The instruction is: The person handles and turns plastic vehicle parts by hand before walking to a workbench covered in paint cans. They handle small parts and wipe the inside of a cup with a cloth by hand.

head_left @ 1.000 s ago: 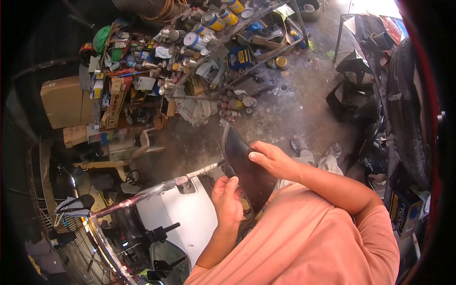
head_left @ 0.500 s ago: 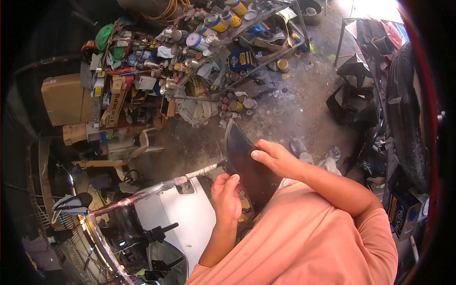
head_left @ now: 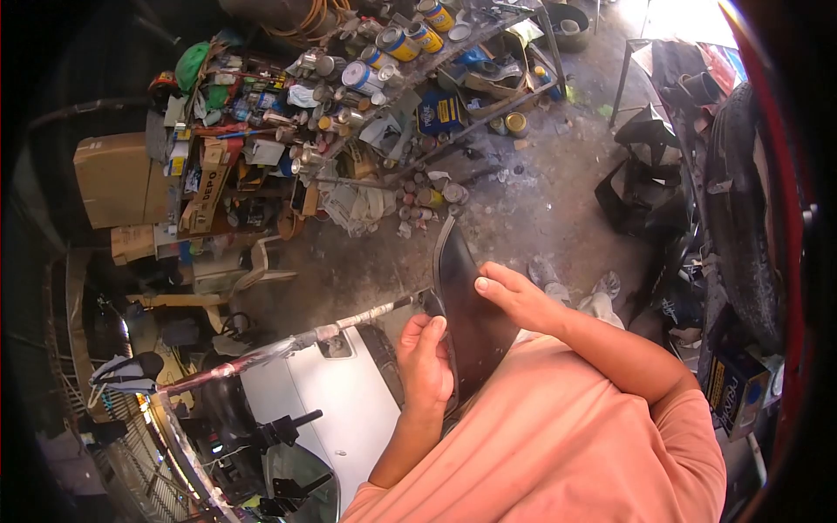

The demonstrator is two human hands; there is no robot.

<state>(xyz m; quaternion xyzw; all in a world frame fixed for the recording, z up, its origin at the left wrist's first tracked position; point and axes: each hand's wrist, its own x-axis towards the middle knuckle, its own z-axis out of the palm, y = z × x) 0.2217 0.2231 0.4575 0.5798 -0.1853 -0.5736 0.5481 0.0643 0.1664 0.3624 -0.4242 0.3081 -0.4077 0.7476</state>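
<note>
Close to my body I hold a dark, glossy curved panel [head_left: 478,336], long and tapering to a point at its far end. My left hand [head_left: 425,362] is closed on its left edge, thumb up and fingers curled, partly hidden behind the rim. At the right edge my right hand [head_left: 521,298] grips it, thumb resting on the dark face and the other fingers out of sight beneath. Just left of the panel, a tape-wrapped bar [head_left: 349,321] ends near its edge. The panel's exact kind is unclear to me.
A cluttered shelf rack with paint cans [head_left: 397,44] stands ahead, cardboard boxes [head_left: 113,179] to its left. A white car door-like panel [head_left: 318,401] lies at lower left. Black plastic parts [head_left: 641,192] and a blue box [head_left: 739,383] are at right.
The panel and both hands have shifted slightly to the right in view, and the panel has turned a little, showing more of its left rim. Both hands keep their grip.
</note>
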